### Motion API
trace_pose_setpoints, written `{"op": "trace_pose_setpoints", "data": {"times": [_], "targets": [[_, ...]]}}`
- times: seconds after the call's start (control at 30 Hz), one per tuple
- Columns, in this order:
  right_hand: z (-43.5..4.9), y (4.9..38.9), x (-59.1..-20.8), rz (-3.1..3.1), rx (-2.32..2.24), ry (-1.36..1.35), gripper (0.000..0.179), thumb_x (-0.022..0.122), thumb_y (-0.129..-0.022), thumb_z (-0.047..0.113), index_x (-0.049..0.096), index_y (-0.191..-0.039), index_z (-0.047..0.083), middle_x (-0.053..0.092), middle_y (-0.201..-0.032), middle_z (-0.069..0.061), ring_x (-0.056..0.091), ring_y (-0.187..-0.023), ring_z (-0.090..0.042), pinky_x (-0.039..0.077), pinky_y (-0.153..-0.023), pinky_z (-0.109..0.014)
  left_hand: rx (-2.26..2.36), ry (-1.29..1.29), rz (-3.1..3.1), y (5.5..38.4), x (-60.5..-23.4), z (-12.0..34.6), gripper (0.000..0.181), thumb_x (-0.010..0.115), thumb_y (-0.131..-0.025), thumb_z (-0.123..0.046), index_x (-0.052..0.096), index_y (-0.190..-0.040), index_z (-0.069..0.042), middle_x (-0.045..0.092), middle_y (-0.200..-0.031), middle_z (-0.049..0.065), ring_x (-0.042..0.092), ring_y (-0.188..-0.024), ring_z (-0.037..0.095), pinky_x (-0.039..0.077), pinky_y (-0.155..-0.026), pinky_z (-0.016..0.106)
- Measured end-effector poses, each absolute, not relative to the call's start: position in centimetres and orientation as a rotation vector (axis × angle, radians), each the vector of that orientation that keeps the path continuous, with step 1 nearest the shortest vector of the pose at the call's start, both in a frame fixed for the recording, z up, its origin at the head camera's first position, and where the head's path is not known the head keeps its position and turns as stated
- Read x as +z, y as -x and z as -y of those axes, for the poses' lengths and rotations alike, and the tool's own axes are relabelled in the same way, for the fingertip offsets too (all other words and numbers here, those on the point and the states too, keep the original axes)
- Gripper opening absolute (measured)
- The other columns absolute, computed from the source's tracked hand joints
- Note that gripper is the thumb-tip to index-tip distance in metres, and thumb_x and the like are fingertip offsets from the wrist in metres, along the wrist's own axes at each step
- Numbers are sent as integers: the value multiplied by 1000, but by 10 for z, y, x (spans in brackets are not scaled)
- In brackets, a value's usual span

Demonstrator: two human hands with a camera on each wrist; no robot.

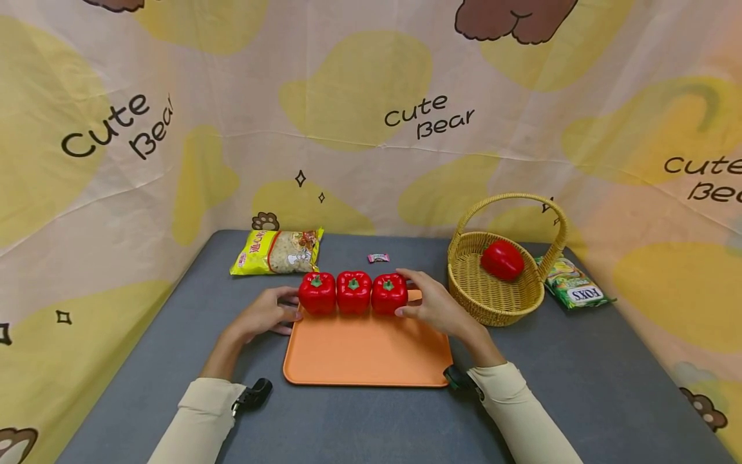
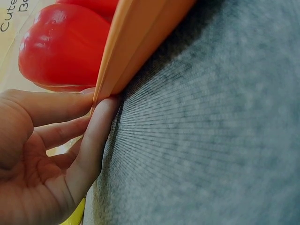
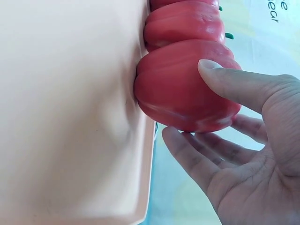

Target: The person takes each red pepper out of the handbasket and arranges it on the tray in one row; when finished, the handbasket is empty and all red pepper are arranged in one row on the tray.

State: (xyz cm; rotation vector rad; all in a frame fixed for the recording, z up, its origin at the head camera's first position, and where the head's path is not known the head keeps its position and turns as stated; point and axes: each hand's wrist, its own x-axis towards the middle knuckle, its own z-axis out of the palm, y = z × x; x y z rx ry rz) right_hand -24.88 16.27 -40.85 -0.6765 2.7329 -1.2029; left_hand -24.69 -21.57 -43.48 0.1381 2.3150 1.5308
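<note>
Three red bell peppers stand upright in a row along the far side of an orange tray (image 1: 368, 354): a left pepper (image 1: 317, 298), a middle pepper (image 1: 353, 298) and a right pepper (image 1: 390, 299). At the tray's far left, my left hand (image 1: 268, 312) pinches the rim between thumb and finger, close beside the left pepper; the left wrist view shows the thumb against the tray edge (image 2: 123, 56). My right hand (image 1: 431, 299) holds the right pepper (image 3: 183, 89), thumb on one side and fingertips on the other.
A wicker basket (image 1: 501, 316) with a tall handle stands at the right, with another red pepper (image 1: 502, 260) inside. Beside it lies a green FOX'S packet (image 1: 574, 282). Behind the tray are a yellow snack bag (image 1: 278, 252) and a small pink wrapped candy (image 1: 379, 258).
</note>
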Motion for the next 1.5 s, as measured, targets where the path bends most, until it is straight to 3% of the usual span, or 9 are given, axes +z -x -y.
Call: {"op": "trace_pose_setpoints", "data": {"times": [0.33,0.67,0.87,1.13,1.5], "targets": [[-170,247,-403,-2752,-1218,690,87,89,-87,19,43,-160,9,52,-153,-17,59,-135,-36,56,-107,-54,1529,-145,-2312,247,-434,213,63,65,-99,-6,41,-155,9,52,-145,30,69,-115,33,67,-80,41],[-187,242,-384,-2775,-1354,693,71,86,-89,11,54,-151,5,55,-142,-19,57,-131,-42,58,-103,-57,1543,-152,-2309,244,-435,214,62,63,-100,-5,39,-156,10,51,-145,32,68,-119,35,67,-80,41],[-207,240,-372,-2859,-1317,691,68,86,-90,13,56,-149,4,58,-142,-18,61,-128,-39,61,-98,-54,1539,-169,-2309,243,-434,215,63,63,-101,-5,38,-156,11,50,-146,32,69,-118,35,67,-79,42],[-241,237,-359,-2899,-1302,661,62,85,-90,9,58,-146,3,61,-139,-20,64,-125,-45,59,-99,-59,1546,-139,-2303,245,-436,214,62,64,-100,-6,40,-156,9,51,-146,31,69,-117,33,67,-80,40],[-288,248,-346,-3048,-1139,587,54,79,-97,17,59,-146,5,67,-129,-18,66,-119,-40,59,-96,-59,1552,-145,-2305,246,-438,214,63,65,-100,-6,40,-156,9,51,-146,31,69,-118,34,67,-80,40]]}}
